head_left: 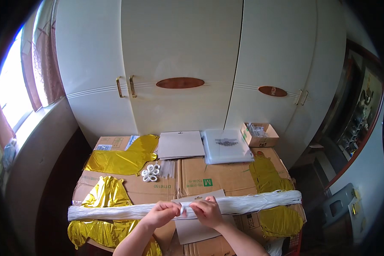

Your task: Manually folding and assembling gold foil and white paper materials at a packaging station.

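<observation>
My left hand (162, 214) is closed, its fingertips pinching a small white roll (182, 210) that resembles a roll of ribbon. Just to its right, my right hand (207, 212) has its fingers curled together; whatever they pinch is too small to make out. Both hands are over a long bundle of white string (251, 204), which stretches across the near part of the table. Beneath the bundle and hands lies a grey-white card (194, 232). Several more white rolls (150, 173) sit in a cluster farther back, beside a row of thin clear sticks (168, 168).
Flat gold foil balloons (119, 161) lie at the left, with another gold foil balloon (281, 222) at the right. Behind are a card stack (181, 144), clear plastic bags (227, 147) and a small open box (262, 140). Cardboard (226, 175) covers the table; cabinets (179, 51) stand behind.
</observation>
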`<state>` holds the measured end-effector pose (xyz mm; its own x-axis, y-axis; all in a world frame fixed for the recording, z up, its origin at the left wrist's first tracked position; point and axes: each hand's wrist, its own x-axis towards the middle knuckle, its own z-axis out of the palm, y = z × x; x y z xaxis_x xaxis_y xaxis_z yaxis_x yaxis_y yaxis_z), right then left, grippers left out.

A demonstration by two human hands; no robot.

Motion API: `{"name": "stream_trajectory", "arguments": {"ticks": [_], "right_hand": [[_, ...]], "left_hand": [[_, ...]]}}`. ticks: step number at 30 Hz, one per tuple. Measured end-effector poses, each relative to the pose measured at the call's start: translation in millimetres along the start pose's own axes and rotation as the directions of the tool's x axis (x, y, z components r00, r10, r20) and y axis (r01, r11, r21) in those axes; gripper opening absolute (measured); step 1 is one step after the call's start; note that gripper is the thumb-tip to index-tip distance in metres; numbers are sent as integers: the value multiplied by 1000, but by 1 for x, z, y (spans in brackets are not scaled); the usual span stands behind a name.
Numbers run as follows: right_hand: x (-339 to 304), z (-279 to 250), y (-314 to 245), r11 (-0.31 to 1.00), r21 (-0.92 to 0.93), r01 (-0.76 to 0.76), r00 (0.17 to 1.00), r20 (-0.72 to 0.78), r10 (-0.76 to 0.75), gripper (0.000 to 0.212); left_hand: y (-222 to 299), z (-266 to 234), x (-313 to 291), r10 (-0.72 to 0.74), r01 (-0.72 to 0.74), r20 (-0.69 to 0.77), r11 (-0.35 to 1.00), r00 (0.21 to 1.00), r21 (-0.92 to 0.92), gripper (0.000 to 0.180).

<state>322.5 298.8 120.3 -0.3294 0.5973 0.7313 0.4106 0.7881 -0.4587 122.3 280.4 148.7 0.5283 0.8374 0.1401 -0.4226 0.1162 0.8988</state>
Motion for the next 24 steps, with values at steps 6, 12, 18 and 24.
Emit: {"name": "stream_trajectory", "arguments": {"ticks": [6, 12, 18, 24], "right_hand": [[5, -11, -12, 993, 109, 39, 999, -32, -36, 3], [0, -1, -7, 995, 91, -29, 998, 56, 24, 2], [3, -4, -12, 990, 127, 58, 997, -58, -51, 4], [3, -3, -12, 989, 141, -40, 997, -65, 50, 4]], "left_hand": [[9, 9, 1, 144, -16, -53, 437, 988, 899, 15], [-10, -1, -1, 144, -87, -137, 931, 980, 355, 14], [-11, 5, 3, 19, 63, -131, 806, 991, 588, 17], [-10, -4, 5, -212, 225, -76, 902, 974, 369, 20]]}}
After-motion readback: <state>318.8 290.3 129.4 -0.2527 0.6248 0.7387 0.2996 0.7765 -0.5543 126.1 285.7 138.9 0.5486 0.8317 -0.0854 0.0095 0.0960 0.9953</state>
